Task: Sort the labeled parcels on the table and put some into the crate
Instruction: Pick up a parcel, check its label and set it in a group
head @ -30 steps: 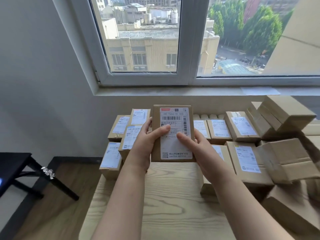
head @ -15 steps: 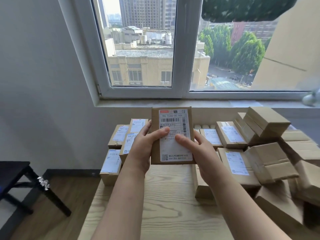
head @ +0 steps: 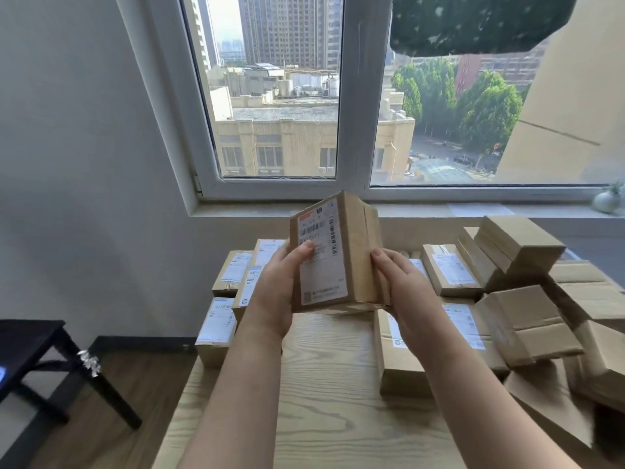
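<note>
Two hands, one box: left hand (head: 277,286) grips parcel (head: 333,252) at its left edge, thumb on label. Parcel's upright, in air over bench (head: 331,401). Right hand (head: 406,292) clasps its side face. We reckon light, stiff cardboard, slick label, so hold by the edges.
</note>
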Motion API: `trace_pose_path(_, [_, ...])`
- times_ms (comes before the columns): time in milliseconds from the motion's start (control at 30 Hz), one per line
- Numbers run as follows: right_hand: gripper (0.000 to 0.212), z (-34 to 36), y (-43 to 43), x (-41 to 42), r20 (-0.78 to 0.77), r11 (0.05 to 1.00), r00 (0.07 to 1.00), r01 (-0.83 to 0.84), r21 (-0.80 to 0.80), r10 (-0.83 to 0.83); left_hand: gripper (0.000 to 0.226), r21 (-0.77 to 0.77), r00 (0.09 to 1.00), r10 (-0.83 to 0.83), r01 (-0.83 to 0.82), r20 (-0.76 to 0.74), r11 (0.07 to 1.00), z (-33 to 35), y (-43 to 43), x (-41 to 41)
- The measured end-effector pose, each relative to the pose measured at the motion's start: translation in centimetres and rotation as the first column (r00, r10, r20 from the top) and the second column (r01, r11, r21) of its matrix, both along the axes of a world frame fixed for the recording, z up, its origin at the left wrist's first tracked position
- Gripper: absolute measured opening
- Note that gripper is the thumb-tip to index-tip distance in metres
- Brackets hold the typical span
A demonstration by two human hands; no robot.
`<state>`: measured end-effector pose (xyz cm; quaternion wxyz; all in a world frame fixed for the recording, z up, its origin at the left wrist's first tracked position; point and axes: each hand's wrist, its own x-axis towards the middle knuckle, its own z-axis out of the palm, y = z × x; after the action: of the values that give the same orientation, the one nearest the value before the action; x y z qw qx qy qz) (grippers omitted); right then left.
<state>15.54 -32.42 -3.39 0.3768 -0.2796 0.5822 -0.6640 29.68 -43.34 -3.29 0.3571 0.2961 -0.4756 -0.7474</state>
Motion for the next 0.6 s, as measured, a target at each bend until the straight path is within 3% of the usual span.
trace_pose_path(100, [0.038,0.2,0.0,0.4,-0.076,1.000,0.997,0.019,-0.018,-0.020,0.044,-0.124,0.989,0.113,-0.101,0.097,0.987,0.1,-0.2,-0.3])
trace_pose_path(200, [0.037,0.4,0.0,1.0,-0.129,0.999,0.991,0.028,-0.037,-0.032,0.086,-0.187,0.992,0.036,-0.013,0.122,0.982,0.6,0.3,-0.6])
trace_pose_path(267, [0.037,0.5,0.0,1.2,-0.158,0.998,0.986,0.036,-0.053,-0.044,0.103,-0.179,0.990,-0.024,0.050,0.140,0.983,0.7,0.7,-0.8])
trace_pose_path(367, [0.037,0.9,0.3,1.2,-0.144,0.996,0.990,-0.015,-0.083,0.003,0.096,-0.124,0.993,-0.060,0.072,0.097,0.990,0.3,0.7,-0.5])
trace_pose_path(500, [0.040,1.5,1.0,1.5,-0.042,0.959,0.964,-0.266,-0.097,0.263,0.094,-0.127,0.994,-0.090,0.098,0.067,0.987,0.0,0.4,0.0])
trace_pose_path(600, [0.045,1.0,0.9,1.5,-0.020,0.955,0.959,-0.282,-0.088,0.282,0.095,-0.131,0.993,-0.117,0.118,0.015,0.984,-0.2,0.3,0.2])
